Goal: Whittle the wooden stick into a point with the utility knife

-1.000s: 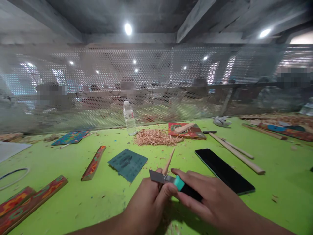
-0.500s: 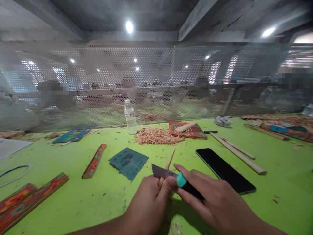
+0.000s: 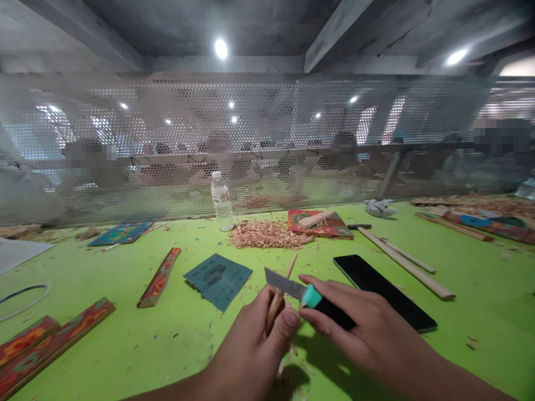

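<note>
Tapered wooden stick [image 3: 274, 309], above the green table [image 3: 167, 356]
Left hand [image 3: 257, 334] pinches its thick end; right hand [image 3: 368, 323] clasps the knife [image 3: 310, 297]. Likely light, stiff, tip fragile: grip the thick end.

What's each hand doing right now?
Left hand: closed, holding the stick.
Right hand: closed, holding the knife by its handle, blade across the stick.

The left hand [image 3: 254, 337] and right hand [image 3: 368, 328] are bare, the left thumb [image 3: 286, 326] tipped with a short, rounded nail [image 3: 291, 317], and both forearms [image 3: 449, 370] are uncovered as far as they show.
</note>
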Motion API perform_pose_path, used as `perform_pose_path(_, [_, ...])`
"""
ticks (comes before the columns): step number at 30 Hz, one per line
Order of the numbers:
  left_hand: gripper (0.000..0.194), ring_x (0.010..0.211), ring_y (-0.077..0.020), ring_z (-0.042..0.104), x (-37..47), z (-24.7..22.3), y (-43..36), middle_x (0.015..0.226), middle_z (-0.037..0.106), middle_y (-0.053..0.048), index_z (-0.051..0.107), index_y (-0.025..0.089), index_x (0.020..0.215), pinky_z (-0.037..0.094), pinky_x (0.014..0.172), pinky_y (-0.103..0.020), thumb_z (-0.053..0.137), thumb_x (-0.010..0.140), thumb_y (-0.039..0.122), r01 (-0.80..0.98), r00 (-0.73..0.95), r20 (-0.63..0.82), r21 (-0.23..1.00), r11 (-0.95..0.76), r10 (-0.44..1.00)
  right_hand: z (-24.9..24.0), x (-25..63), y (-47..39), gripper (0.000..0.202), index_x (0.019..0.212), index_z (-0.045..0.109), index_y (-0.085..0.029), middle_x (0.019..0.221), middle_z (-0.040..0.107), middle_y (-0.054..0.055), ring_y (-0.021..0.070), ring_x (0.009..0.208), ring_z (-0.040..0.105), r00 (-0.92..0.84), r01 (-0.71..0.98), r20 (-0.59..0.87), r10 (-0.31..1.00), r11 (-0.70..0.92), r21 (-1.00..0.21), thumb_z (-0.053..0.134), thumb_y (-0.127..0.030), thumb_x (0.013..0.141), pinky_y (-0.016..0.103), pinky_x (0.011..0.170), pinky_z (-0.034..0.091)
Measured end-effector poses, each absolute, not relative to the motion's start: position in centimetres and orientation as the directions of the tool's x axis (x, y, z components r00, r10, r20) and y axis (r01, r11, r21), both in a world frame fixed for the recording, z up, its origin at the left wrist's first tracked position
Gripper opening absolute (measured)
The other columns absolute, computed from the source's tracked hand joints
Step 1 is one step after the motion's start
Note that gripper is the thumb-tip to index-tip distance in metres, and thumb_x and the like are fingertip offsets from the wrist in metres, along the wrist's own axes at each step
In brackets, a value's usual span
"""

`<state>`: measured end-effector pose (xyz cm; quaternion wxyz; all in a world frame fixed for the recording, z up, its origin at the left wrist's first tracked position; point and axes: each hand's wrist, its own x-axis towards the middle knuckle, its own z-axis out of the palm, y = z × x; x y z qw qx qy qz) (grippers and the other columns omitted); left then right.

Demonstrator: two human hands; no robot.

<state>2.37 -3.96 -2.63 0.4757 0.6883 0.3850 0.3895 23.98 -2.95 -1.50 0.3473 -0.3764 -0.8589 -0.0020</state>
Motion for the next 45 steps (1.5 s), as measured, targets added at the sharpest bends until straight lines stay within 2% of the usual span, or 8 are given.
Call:
perform_pose_path(7, [0.064, 0.125, -0.0377, 0.059, 2.1, -3.9, -4.0, 0.117, 0.073, -0.017, 0.074, 0.023, 0.116, 0.035, 0.119, -0.054, 0.037, 0.103, 0.073, 0.412, 0.345, 0.100, 0.877, -0.247, 0.933, -2.1, 24.0, -3.3, 0.035, 0.133, 0.071, -0.016, 0.113, 0.083, 0.014, 0.0285, 0.096, 0.082, -0.589, 0.580, 0.444, 0.675, 0.736, -0.349, 0.058, -0.033, 0.106, 0.039, 0.079, 0.068])
perform_pose_path(12, [0.051, 0.089, -0.0272, 0.065, 2.0, -3.8, -3.3, 0.102, 0.074, -0.011, 0.070, 0.022, 0.105, 0.050, 0.087, -0.039, 0.036, 0.107, 0.060, 0.437, 0.411, 0.190, 0.817, -0.376, 0.892, -2.0, 23.7, -3.7, 0.039, 0.131, 0.070, -0.014, 0.106, 0.083, 0.014, 0.0284, 0.087, 0.082, -0.552, 0.613, 0.490, 0.675, 0.727, -0.310, 0.049, -0.040, 0.111, 0.039, 0.072, 0.069])
perform_pose_path(20, [0.045, 0.068, -0.0175, 0.050, 2.6, -2.7, -2.6, 0.076, 0.062, -0.002, 0.054, 0.022, 0.073, 0.036, 0.062, -0.028, 0.042, 0.107, 0.049, 0.443, 0.406, 0.158, 0.827, -0.345, 0.900, -2.9, 23.2, -4.4, 0.056, 0.132, 0.067, -0.006, 0.100, 0.082, 0.018, 0.0278, 0.072, 0.082, -0.504, 0.721, 0.586, 0.634, 0.683, -0.120, 0.029, -0.045, 0.116, 0.040, 0.064, 0.070])
perform_pose_path(28, [0.048, 0.078, -0.0193, 0.054, 3.3, -2.7, -2.9, 0.083, 0.064, -0.002, 0.058, 0.021, 0.086, 0.041, 0.072, -0.031, 0.040, 0.108, 0.059, 0.368, 0.322, 0.094, 0.904, -0.216, 0.942, -3.1, 23.1, -4.3, 0.053, 0.139, 0.061, -0.005, 0.106, 0.083, 0.018, 0.0283, 0.077, 0.083, -0.475, 0.753, 0.640, 0.604, 0.655, -0.060, 0.031, -0.043, 0.117, 0.040, 0.062, 0.070])
perform_pose_path(34, [0.046, 0.076, -0.0199, 0.051, 3.0, -2.2, -3.2, 0.081, 0.058, -0.001, 0.051, 0.024, 0.082, 0.040, 0.070, -0.032, 0.046, 0.105, 0.063, 0.333, 0.305, 0.133, 0.913, -0.237, 0.943, -2.3, 23.7, -3.7, 0.047, 0.141, 0.062, -0.010, 0.115, 0.082, 0.019, 0.0301, 0.094, 0.083, -0.397, 0.737, 0.675, 0.622, 0.655, -0.170, 0.039, -0.042, 0.116, 0.038, 0.071, 0.069])
perform_pose_path(40, [0.041, 0.091, -0.0216, 0.063, 2.5, -2.0, -3.5, 0.097, 0.069, -0.005, 0.059, 0.024, 0.098, 0.049, 0.084, -0.032, 0.046, 0.107, 0.062, 0.261, 0.311, 0.183, 0.927, -0.269, 0.933, -1.6, 24.0, -3.2, 0.046, 0.135, 0.068, -0.011, 0.114, 0.083, 0.019, 0.0305, 0.098, 0.083, -0.401, 0.703, 0.648, 0.648, 0.671, -0.235, 0.044, -0.043, 0.113, 0.039, 0.078, 0.069])
perform_pose_path(43, [0.037, 0.067, -0.0170, 0.063, 2.7, -2.5, -3.4, 0.078, 0.060, 0.002, 0.052, 0.024, 0.097, 0.053, 0.064, -0.029, 0.060, 0.100, 0.061, 0.143, 0.340, 0.071, 0.982, -0.127, 0.938, -1.2, 24.1, -3.1, 0.048, 0.133, 0.070, -0.009, 0.113, 0.083, 0.019, 0.0315, 0.097, 0.083, -0.407, 0.711, 0.627, 0.664, 0.661, -0.239, 0.044, -0.044, 0.113, 0.040, 0.077, 0.070])
perform_pose_path(45, [0.038, 0.047, -0.0139, 0.056, 2.8, -2.7, -3.4, 0.067, 0.055, 0.007, 0.049, 0.025, 0.105, 0.046, 0.045, -0.025, 0.067, 0.096, 0.057, 0.041, 0.417, -0.067, 0.998, 0.055, 0.906, -1.2, 24.1, -2.9, 0.048, 0.133, 0.070, -0.009, 0.114, 0.083, 0.020, 0.0321, 0.097, 0.083, -0.410, 0.712, 0.617, 0.671, 0.658, -0.243, 0.045, -0.044, 0.113, 0.042, 0.077, 0.070])
